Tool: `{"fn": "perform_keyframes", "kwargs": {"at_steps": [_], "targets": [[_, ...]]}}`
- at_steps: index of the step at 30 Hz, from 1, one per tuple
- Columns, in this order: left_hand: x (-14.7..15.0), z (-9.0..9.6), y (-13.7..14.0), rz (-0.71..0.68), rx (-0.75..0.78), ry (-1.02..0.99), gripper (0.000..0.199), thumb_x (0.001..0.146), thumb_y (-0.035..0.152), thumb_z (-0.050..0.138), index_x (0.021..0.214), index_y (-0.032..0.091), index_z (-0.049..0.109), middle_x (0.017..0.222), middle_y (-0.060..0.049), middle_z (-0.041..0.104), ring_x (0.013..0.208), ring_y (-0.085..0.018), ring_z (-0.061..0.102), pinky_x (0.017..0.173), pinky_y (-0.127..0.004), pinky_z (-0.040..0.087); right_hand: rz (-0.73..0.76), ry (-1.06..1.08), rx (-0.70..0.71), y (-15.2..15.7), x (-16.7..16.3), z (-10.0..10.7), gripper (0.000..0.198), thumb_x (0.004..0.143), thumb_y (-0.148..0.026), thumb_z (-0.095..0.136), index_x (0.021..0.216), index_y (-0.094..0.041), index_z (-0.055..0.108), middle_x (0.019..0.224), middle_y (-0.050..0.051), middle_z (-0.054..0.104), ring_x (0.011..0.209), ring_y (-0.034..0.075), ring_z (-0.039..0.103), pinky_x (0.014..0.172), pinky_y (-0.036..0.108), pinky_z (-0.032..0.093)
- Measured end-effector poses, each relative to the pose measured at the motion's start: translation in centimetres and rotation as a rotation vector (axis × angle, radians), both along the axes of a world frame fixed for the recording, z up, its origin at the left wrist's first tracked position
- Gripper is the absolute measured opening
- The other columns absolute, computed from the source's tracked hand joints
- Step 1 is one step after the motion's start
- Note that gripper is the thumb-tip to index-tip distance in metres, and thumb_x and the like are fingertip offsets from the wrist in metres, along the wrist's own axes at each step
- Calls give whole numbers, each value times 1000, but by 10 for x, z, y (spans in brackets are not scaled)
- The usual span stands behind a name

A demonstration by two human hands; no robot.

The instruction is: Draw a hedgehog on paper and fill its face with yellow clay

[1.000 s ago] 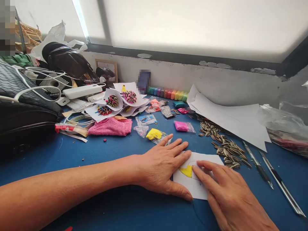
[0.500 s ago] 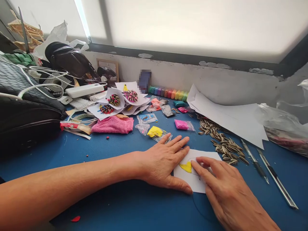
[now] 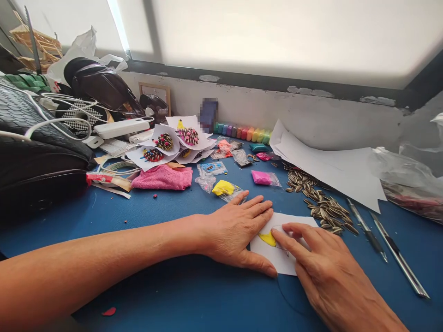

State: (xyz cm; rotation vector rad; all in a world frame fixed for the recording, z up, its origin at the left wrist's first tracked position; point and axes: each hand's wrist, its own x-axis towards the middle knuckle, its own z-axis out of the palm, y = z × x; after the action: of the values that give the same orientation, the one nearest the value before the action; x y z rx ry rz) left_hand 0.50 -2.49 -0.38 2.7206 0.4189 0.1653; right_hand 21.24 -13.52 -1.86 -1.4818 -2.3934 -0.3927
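Observation:
My left hand (image 3: pixel 238 233) lies flat with its fingers spread, the fingertips and thumb along the left edge of a small white paper (image 3: pixel 263 257). On that paper is a patch of flattened yellow clay (image 3: pixel 267 238) inside a pencil outline, partly hidden by my fingers. The index fingertip of my right hand (image 3: pixel 321 263) presses on the clay's right side. Its other fingers are partly bent and apart, holding nothing. Beyond my left fingertips, an opened plastic bag holds a lump of yellow clay (image 3: pixel 223 187).
Striped sunflower seeds (image 3: pixel 327 210) lie right of the paper, near two pens (image 3: pixel 368 233). White sheets (image 3: pixel 321 168) lean behind. Seed-decorated paper pictures (image 3: pixel 188 136), a pink cloth (image 3: pixel 162 177) and a black bag (image 3: pixel 38 175) fill the left. Bagged clay (image 3: pixel 263 178) lies ahead.
My right index fingertip has shifted slightly left over the yellow clay. The clay's visible edge looks rounder and smoother. My left hand keeps its place on the paper.

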Motion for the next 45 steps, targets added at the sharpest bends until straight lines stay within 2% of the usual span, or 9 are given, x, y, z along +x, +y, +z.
{"fn": "perform_keyframes", "kwargs": {"at_steps": [5, 12, 17, 21, 24, 27, 32, 38, 45], "targets": [[1, 1, 0, 2, 8, -6, 94, 87, 70, 48, 150, 3, 28, 158, -19, 22, 149, -31, 14, 121, -47, 0, -6, -4, 10, 3, -3, 3, 44, 84, -6, 47, 121, -24, 64, 112, 10, 64, 97, 25, 59, 82, 45, 50], [0, -1, 0, 9, -21, -14, 94, 87, 70, 47, 151, 5, 24, 159, -17, 19, 149, -30, 11, 121, -47, -1, -4, 45, -41, 4, 2, 10, 46, 87, -8, 42, 125, -23, 62, 116, 8, 65, 100, 19, 61, 83, 35, 54], [0, -2, 0, 5, -4, -13, 93, 87, 70, 47, 151, 6, 26, 158, -18, 21, 149, -30, 12, 121, -48, -1, -4, 19, 1, 3, 1, 4, 44, 89, -12, 44, 124, -27, 65, 113, 9, 65, 98, 24, 62, 81, 42, 54], [0, -1, 0, 5, 0, -5, 93, 86, 71, 47, 150, 8, 28, 158, -18, 22, 149, -31, 11, 121, -48, 0, -7, 15, 8, 3, -2, 7, 46, 86, -8, 43, 123, -26, 66, 111, 9, 67, 96, 22, 63, 80, 39, 55], [0, 0, 0, 11, -12, 5, 92, 86, 72, 46, 151, 9, 27, 159, -17, 17, 150, -30, 9, 121, -49, -1, -4, 27, 7, 3, 0, 9, 52, 83, -4, 42, 126, -25, 64, 113, 8, 67, 98, 21, 64, 81, 36, 55], [-1, 1, 0, 6, -22, 11, 91, 87, 72, 43, 151, 9, 27, 160, -15, 14, 150, -30, 6, 120, -49, -4, 20, 9, 23, 2, 2, 7, 51, 85, -6, 42, 125, -28, 64, 114, 8, 67, 100, 23, 64, 82, 39, 55], [-1, 2, 0, -2, -13, 2, 89, 88, 71, 43, 151, 9, 28, 159, -14, 19, 150, -29, 9, 120, -49, -6, 43, -45, 25, 2, 4, 3, 50, 86, -5, 44, 126, -28, 62, 116, 11, 66, 100, 25, 64, 79, 45, 56], [-1, 1, 1, -3, -10, -10, 91, 87, 71, 44, 152, 10, 25, 159, -15, 20, 149, -31, 10, 120, -52, -3, 89, -57, 17, 0, 6, 16, 49, 89, -4, 40, 131, -22, 57, 117, 8, 69, 100, 19, 67, 81, 35, 58], [-2, -1, 1, -2, -14, 2, 89, 87, 72, 43, 152, 12, 27, 160, -14, 17, 150, -31, 7, 119, -54, -6, 151, -111, 71, -3, 6, 28, 46, 85, -4, 39, 115, -19, 70, 109, 9, 75, 93, 19, 73, 75, 31, 61]]}}
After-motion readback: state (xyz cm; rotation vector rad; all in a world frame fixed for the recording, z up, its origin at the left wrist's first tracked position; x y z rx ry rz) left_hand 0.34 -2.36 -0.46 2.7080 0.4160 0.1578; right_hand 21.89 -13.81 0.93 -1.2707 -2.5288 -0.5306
